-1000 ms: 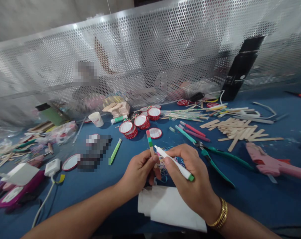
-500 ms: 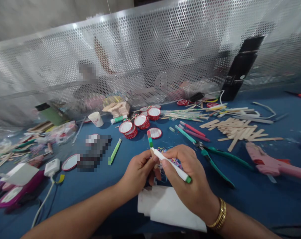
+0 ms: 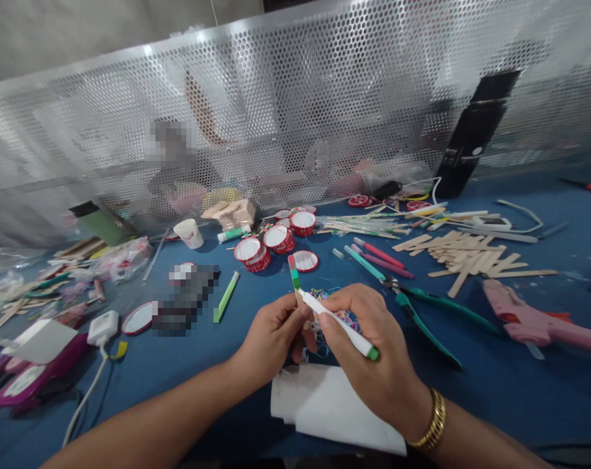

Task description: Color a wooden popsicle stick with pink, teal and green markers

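My left hand (image 3: 276, 329) pinches the lower part of a wooden craft stick (image 3: 294, 272), held upright with red and green bands at its top. A white marker (image 3: 342, 327) with a green end is gripped in my right hand (image 3: 371, 345), which wears a gold bracelet (image 3: 433, 420) at the wrist. The marker's tip meets the stick just under the green band. Behind my fingers lies a tangle of coloured thread (image 3: 332, 306), partly hidden. Folded white paper (image 3: 334, 407) rests on the table beneath both hands.
Round red-rimmed pieces (image 3: 256, 254) stand ahead. To the right are green-handled pliers (image 3: 422, 326), loose craft sticks (image 3: 466, 257), coloured markers (image 3: 381, 255) and a pink glue gun (image 3: 530, 316). A paper cup (image 3: 188, 232) and a green marker cap piece (image 3: 227, 296) lie left. Perforated metal (image 3: 286, 111) borders the back.
Hardly anything differs. Both hands keep their hold, and the marker tip stays at the stick below the green band, with only a very slight shift of the marker.
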A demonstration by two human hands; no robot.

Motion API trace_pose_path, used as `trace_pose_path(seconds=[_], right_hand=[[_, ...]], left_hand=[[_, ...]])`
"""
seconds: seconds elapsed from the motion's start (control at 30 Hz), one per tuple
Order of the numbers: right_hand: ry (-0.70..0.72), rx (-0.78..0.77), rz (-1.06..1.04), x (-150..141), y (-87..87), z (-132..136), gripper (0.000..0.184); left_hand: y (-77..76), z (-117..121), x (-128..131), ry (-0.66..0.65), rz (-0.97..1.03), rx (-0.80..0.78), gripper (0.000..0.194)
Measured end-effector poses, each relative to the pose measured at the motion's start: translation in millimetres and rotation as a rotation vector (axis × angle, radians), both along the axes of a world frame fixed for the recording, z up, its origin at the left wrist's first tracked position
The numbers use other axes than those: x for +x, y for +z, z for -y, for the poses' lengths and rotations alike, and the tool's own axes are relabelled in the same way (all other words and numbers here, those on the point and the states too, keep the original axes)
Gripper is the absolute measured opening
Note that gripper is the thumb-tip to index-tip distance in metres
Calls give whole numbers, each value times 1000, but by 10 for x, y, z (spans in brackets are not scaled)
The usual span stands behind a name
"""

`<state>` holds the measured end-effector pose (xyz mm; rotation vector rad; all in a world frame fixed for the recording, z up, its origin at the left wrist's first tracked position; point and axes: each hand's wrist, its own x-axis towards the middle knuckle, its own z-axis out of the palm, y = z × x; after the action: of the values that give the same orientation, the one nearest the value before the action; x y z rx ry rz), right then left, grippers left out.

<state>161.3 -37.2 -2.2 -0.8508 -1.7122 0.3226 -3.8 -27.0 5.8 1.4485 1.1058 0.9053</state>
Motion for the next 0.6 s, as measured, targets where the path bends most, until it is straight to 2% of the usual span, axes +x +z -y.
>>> trace_pose_path(seconds=[0.4,0.6], right_hand=[[-11,-5,32,-9,-9,1,5],[-71,-14,26,3,-7,-9,5]], left_hand=[[-20,-3,-1,-4,5,-2,35],[-31,0,-10,14,-5,-23,35]])
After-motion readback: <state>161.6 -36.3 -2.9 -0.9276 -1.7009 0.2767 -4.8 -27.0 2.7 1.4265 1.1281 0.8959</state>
